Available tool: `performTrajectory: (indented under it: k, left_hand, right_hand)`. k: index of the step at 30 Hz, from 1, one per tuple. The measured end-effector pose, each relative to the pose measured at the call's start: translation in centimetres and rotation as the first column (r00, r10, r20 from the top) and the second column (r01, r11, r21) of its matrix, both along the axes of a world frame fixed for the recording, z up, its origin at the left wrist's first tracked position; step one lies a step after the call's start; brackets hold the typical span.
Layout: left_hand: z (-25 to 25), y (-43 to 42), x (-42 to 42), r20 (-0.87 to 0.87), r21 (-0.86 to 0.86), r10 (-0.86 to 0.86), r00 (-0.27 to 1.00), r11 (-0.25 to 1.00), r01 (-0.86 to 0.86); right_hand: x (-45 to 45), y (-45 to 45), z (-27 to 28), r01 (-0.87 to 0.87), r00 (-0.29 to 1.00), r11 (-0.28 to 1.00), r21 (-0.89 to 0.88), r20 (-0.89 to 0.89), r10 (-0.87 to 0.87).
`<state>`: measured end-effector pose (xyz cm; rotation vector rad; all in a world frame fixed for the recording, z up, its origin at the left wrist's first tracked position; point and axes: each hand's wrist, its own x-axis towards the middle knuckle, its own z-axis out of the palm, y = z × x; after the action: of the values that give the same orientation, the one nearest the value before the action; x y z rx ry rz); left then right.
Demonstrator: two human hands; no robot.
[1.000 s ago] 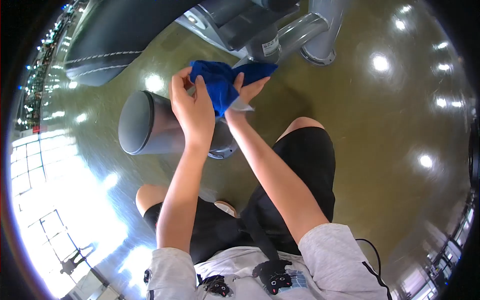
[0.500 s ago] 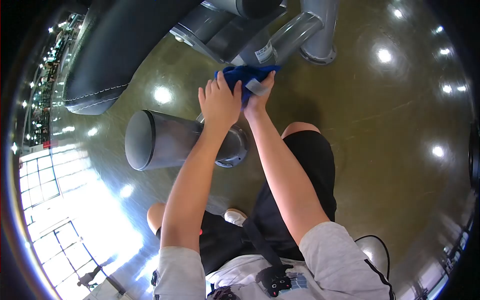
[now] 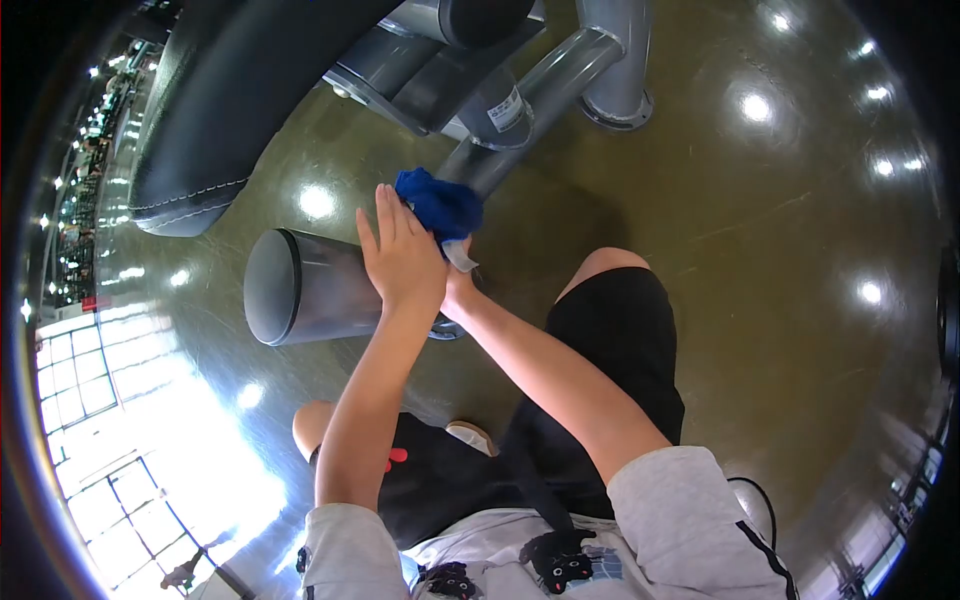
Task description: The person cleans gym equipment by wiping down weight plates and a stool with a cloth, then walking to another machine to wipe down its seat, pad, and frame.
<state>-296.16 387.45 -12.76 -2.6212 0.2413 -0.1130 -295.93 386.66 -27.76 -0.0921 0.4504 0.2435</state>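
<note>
Blue cloth (image 3: 442, 205) touches the flat left hand (image 3: 407, 262); how the right hand (image 3: 458, 288) grips, I can't tell — loose folds might slip out.

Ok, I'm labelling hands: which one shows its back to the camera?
The left hand, its back plainly in view; the right hand is mostly hidden behind it and the blue cloth.

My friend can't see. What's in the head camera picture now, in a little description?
A person's open left hand and mostly hidden right hand meet at a bunched blue cloth. Beyond are grey metal tubes and a shiny floor.
</note>
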Motion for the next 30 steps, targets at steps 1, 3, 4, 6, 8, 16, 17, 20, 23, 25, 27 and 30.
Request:
performTrajectory:
  k: [1, 3, 4, 6, 8, 16, 17, 20, 23, 25, 27, 30]
  left_hand:
    - [0.2, 0.0, -0.3, 0.025, -0.053, 0.015, 1.000, 0.999, -0.014]
    - [0.7, -0.2, -0.4, 0.051, -0.101, 0.029, 0.998, 0.995, -0.024]
    - [0.9, -0.4, -0.2, 0.070, -0.162, 0.023, 0.997, 0.987, -0.012]
    - [1.7, -0.5, -0.1, 0.094, -0.220, 0.019, 0.995, 0.976, 0.002]
    - [2.5, -0.3, -0.2, 0.073, -0.399, 0.034, 0.997, 0.917, -0.002]
    - [2.2, 1.1, 0.1, -0.134, -0.772, -0.275, 0.952, 0.632, 0.074]
    - [2.0, 0.8, 0.0, -0.124, -0.768, -0.292, 0.948, 0.634, 0.094]
    - [0.7, 0.2, 0.0, -0.115, -0.742, -0.297, 0.948, 0.660, 0.116]
    - [-1.0, 0.1, 1.4, -0.060, -0.787, -0.316, 0.947, 0.599, 0.150]
    - [-1.5, -0.2, 2.9, -0.062, -0.757, -0.291, 0.955, 0.637, 0.145]
    - [-2.5, -1.0, 4.8, -0.066, -0.742, -0.307, 0.949, 0.651, 0.159]
    - [-4.6, -2.1, 8.0, -0.107, -0.728, -0.306, 0.946, 0.673, 0.135]
  right_hand:
    - [0.1, -0.1, 0.7, 0.005, 1.000, 0.999, 0.041, -0.012, -0.005]
    - [0.6, -0.4, 2.3, 0.020, 0.999, 0.992, 0.125, -0.038, -0.015]
    - [1.1, -0.7, 3.5, 0.029, 0.999, 0.986, 0.167, -0.051, -0.020]
    - [2.1, -1.2, 6.2, 0.043, 0.997, 0.968, 0.247, -0.072, -0.026]
    - [3.2, -4.1, 10.4, -0.008, 0.995, 0.983, 0.183, -0.100, 0.027]
    - [7.6, -10.7, 14.4, 0.224, 0.968, 0.549, -0.805, 0.121, -0.218]
    - [7.4, -11.4, 14.7, 0.226, 0.973, 0.544, -0.808, 0.160, -0.167]
    - [7.5, -11.3, 13.7, 0.311, 0.950, 0.223, -0.924, 0.297, -0.093]
    - [7.0, -11.3, 14.4, 0.504, 0.864, 0.143, -0.852, 0.498, -0.073]
    - [7.2, -11.9, 14.7, 0.550, 0.834, 0.125, -0.826, 0.550, -0.040]
    - [7.6, -12.3, 15.2, 0.592, 0.801, 0.220, -0.775, 0.597, -0.049]
    - [7.9, -12.0, 15.8, 0.590, 0.805, 0.242, -0.770, 0.585, -0.100]
